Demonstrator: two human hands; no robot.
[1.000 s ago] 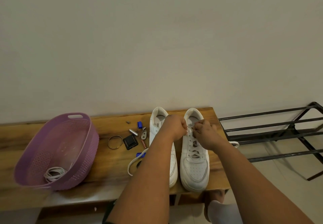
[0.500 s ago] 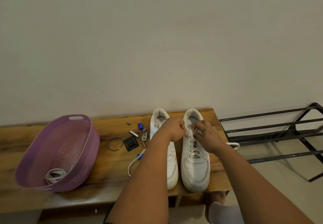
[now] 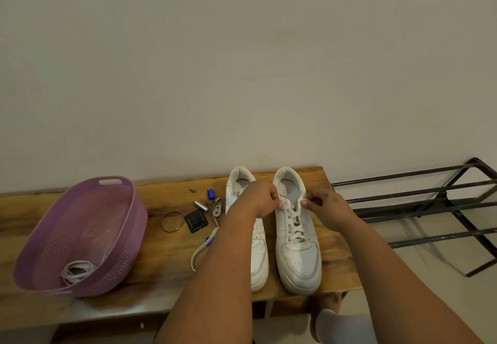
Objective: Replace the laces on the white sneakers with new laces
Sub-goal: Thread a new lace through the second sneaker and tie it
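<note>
Two white sneakers stand side by side on the wooden bench (image 3: 166, 252), toes toward me. The right sneaker (image 3: 295, 239) is laced with a white lace (image 3: 294, 222). My left hand (image 3: 262, 200) and my right hand (image 3: 326, 209) each pinch an end of that lace at the top eyelets, one on either side of the tongue. My left forearm covers much of the left sneaker (image 3: 256, 257). A loose white lace (image 3: 200, 249) lies on the bench left of the shoes. More white laces (image 3: 76, 271) lie coiled in the purple basket (image 3: 126, 239).
Small items lie between basket and shoes: a ring bracelet (image 3: 172, 221), a black square piece (image 3: 196, 221), a metal cylinder (image 3: 201, 205) and blue bits (image 3: 210, 193). A black metal rack (image 3: 430, 209) stands right of the bench. A plain wall is behind.
Both hands have moved apart a little at the top of the right sneaker, pulling the lace ends sideways. The camera view has shifted slightly.
</note>
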